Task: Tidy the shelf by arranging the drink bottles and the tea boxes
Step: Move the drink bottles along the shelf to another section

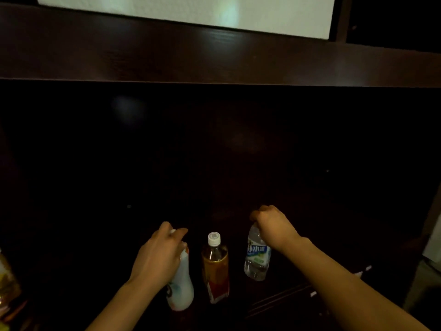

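Three drink bottles stand in a row inside a dark shelf compartment, low in the head view. My left hand (158,254) grips the neck of the white bottle (182,286) on the left. In the middle stands an amber tea bottle (215,266) with a white cap and a red label, touched by neither hand. My right hand (274,226) is closed over the top of the clear water bottle (257,258) with a blue and green label, on the right. No tea boxes are visible.
A dark wooden shelf board (214,60) runs across above the compartment, with a pale wall (186,10) behind it. Yellowish packaged items (7,280) sit at the far left edge. A light surface (433,244) shows at the far right. The compartment's back is too dark to read.
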